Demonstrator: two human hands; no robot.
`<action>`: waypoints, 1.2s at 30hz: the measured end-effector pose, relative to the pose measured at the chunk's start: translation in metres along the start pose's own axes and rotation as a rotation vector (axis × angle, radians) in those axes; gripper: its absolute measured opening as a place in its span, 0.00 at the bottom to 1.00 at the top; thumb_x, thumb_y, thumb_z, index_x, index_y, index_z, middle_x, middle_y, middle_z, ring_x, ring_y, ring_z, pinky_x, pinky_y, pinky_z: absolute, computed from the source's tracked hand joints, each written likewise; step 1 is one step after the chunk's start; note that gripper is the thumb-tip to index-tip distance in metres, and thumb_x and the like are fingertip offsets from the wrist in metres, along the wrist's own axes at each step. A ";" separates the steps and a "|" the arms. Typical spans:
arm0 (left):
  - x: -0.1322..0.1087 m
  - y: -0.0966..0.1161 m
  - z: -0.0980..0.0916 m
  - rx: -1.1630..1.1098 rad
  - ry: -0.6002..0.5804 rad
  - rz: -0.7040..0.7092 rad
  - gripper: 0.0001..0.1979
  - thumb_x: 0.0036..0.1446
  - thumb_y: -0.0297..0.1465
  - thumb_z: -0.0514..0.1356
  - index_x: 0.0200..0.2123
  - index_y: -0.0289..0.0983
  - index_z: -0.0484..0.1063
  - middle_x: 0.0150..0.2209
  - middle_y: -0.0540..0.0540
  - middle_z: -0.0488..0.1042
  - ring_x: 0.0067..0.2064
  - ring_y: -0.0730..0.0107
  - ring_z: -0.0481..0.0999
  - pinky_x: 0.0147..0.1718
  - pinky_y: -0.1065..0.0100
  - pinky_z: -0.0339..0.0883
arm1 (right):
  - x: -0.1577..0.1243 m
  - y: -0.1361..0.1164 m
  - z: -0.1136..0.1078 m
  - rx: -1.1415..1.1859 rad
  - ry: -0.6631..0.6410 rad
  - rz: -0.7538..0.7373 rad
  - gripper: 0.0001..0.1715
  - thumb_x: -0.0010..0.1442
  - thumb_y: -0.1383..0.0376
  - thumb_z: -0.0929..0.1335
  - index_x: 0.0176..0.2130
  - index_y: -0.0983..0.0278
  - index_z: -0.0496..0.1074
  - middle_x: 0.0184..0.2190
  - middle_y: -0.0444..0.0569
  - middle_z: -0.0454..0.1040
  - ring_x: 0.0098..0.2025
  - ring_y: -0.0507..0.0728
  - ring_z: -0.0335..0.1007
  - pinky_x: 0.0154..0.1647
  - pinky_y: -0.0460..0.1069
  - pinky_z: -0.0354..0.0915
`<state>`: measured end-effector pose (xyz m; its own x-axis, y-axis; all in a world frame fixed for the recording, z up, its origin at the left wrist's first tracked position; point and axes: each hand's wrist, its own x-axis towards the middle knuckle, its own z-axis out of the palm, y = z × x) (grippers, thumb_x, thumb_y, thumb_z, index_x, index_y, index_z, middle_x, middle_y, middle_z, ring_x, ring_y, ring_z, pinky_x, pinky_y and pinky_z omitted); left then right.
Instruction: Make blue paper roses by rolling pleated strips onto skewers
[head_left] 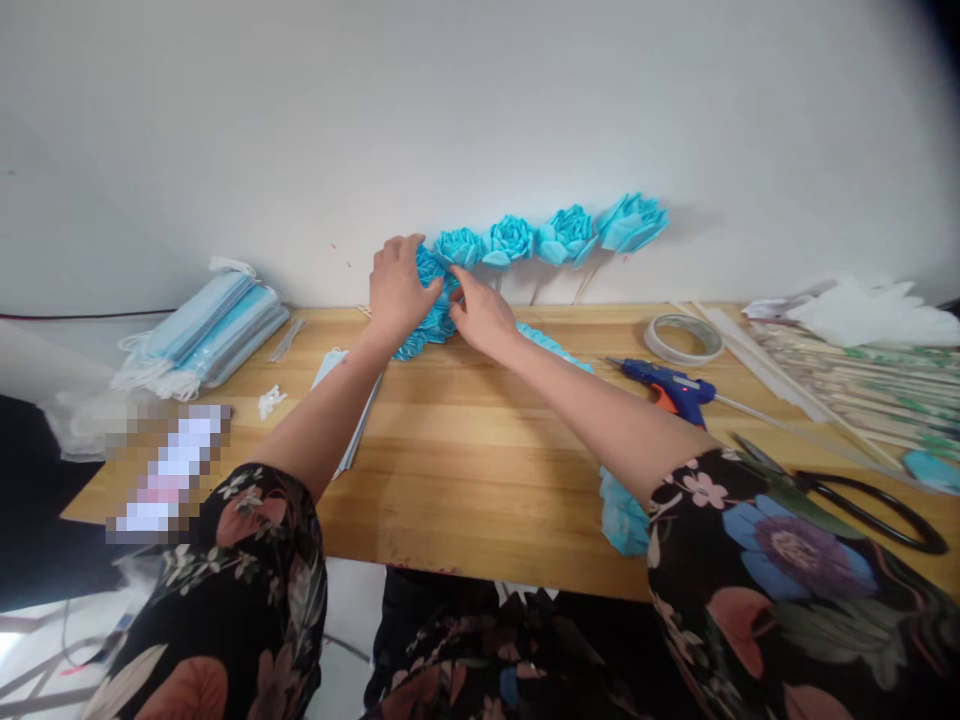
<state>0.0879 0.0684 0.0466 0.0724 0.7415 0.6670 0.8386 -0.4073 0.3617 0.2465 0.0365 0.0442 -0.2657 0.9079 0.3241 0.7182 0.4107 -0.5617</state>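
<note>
From the head view, my left hand (401,285) was half open, fingers bent and thumb spread, against a bunch of crinkled blue flowers (431,318) at the back of the table (465,470). My right hand (484,312) was partly curled beside that bunch, its forefinger reaching up to the lower edge of a flower head (459,246); I could not tell whether either hand gripped anything. That head and three other blue flowers (568,235) stood in a row against the wall (480,100). Face masks (217,325) lay to my left, and a glue gun (667,385), tape (684,358) and scissors (806,482) to my right.
</note>
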 end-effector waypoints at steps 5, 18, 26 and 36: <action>0.015 -0.001 0.019 0.066 -0.089 -0.086 0.24 0.48 0.29 0.67 0.51 0.39 0.70 0.51 0.34 0.70 0.59 0.35 0.65 0.58 0.39 0.60 | -0.001 -0.001 -0.001 -0.009 -0.005 0.010 0.36 0.64 0.71 0.59 0.70 0.70 0.57 0.56 0.58 0.76 0.56 0.66 0.73 0.58 0.60 0.68; 0.013 -0.009 0.012 0.060 -0.116 -0.065 0.13 0.52 0.28 0.62 0.43 0.39 0.72 0.46 0.37 0.72 0.53 0.43 0.71 0.56 0.47 0.64 | 0.000 -0.002 -0.004 -0.032 -0.014 0.034 0.36 0.66 0.71 0.60 0.71 0.70 0.57 0.56 0.58 0.77 0.55 0.67 0.74 0.57 0.60 0.69; 0.010 0.004 0.000 0.201 -0.222 -0.059 0.14 0.56 0.29 0.58 0.47 0.38 0.71 0.50 0.36 0.72 0.55 0.48 0.72 0.56 0.52 0.66 | 0.000 -0.003 -0.004 -0.031 -0.025 0.039 0.36 0.66 0.71 0.60 0.71 0.69 0.56 0.58 0.58 0.76 0.55 0.66 0.74 0.58 0.60 0.69; 0.011 0.015 -0.003 0.129 -0.238 -0.128 0.25 0.57 0.33 0.61 0.58 0.36 0.63 0.53 0.34 0.74 0.55 0.46 0.74 0.55 0.52 0.68 | -0.001 0.001 -0.002 0.023 -0.016 -0.015 0.35 0.64 0.73 0.60 0.69 0.67 0.61 0.57 0.57 0.76 0.54 0.64 0.74 0.57 0.58 0.68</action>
<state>0.0998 0.0687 0.0613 0.0738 0.8927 0.4445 0.9095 -0.2431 0.3373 0.2486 0.0358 0.0451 -0.2867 0.9026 0.3211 0.6991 0.4263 -0.5740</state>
